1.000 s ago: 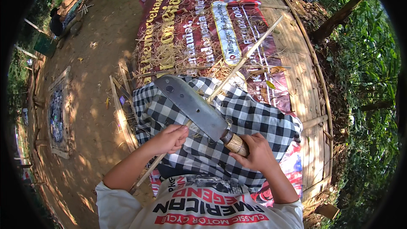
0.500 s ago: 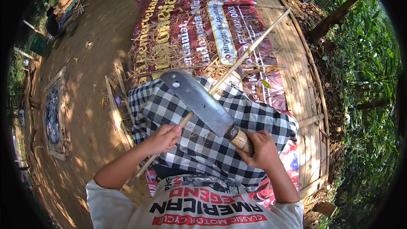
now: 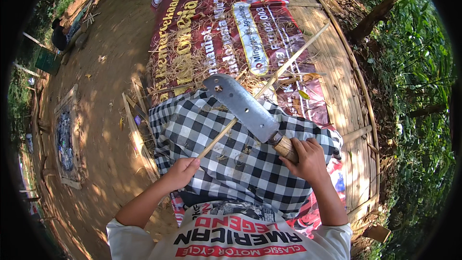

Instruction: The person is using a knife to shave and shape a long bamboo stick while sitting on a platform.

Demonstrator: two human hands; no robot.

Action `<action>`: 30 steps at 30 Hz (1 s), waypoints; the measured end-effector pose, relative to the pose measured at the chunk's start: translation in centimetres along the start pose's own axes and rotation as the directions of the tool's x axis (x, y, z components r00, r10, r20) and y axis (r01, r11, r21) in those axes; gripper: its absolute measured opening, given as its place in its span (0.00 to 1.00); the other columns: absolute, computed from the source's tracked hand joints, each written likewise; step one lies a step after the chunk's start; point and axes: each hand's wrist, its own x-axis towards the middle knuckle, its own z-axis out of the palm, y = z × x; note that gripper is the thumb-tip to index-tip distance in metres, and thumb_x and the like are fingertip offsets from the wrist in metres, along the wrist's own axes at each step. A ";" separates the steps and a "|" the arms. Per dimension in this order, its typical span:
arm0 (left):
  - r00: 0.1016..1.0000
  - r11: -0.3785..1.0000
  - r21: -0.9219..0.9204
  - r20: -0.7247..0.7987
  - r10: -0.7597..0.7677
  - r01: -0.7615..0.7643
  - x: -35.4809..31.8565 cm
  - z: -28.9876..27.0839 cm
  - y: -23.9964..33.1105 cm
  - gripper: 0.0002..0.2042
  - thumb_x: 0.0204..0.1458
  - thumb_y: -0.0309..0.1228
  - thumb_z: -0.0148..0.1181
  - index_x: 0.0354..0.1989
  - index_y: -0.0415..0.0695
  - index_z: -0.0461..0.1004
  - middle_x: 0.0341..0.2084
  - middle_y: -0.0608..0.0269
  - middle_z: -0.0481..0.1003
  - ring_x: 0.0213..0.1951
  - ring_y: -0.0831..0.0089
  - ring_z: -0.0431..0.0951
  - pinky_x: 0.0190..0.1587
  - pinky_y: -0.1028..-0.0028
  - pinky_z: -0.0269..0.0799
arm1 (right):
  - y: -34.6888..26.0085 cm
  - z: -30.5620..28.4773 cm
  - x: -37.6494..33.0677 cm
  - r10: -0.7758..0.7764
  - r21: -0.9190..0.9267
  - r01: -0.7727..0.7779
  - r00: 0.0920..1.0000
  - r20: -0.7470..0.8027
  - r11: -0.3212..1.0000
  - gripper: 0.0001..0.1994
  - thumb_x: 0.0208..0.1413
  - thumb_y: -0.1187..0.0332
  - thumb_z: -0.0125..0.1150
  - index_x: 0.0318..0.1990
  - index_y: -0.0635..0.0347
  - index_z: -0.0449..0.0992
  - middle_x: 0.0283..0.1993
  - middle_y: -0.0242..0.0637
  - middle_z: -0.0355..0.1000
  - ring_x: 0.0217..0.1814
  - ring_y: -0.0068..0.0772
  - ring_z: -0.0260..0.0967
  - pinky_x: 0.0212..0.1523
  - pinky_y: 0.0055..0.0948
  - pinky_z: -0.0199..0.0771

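Note:
My left hand (image 3: pixel 182 173) is closed round the near part of a long, thin bamboo strip (image 3: pixel 216 139). The strip slants away to the far right, over a black-and-white checked cloth (image 3: pixel 207 130) draped across my legs. In my right hand (image 3: pixel 308 161) is the wooden handle of a broad-bladed machete (image 3: pixel 248 108). Its grey blade has several holes and lies across the strip, hiding a short stretch of it; whether the edge touches the strip I cannot tell.
Curly shavings lie over a red printed banner (image 3: pixel 192 33) ahead, spread on a bamboo slat platform (image 3: pixel 346 96). Split bamboo pieces (image 3: pixel 139 135) lie at the left. A framed patch (image 3: pixel 65 135) sits on the dirt ground. Dense greenery borders the right; a person (image 3: pixel 58 33) is far left.
The bamboo strip and my left hand have shifted slightly toward me. The machete has moved a little up and right, its holes showing differently as the blade has turned.

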 end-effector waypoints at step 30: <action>0.868 0.970 0.235 -0.493 0.060 0.066 0.0 -0.4 -7.4 0.26 0.60 0.45 0.48 0.20 0.32 0.69 0.12 0.43 0.64 0.16 0.50 0.65 0.23 0.62 0.62 | 0.3 7.3 7.1 -0.157 -0.147 0.162 0.987 0.040 0.976 0.26 0.45 0.46 0.64 0.40 0.62 0.73 0.30 0.37 0.71 0.34 0.37 0.70 0.52 0.41 0.65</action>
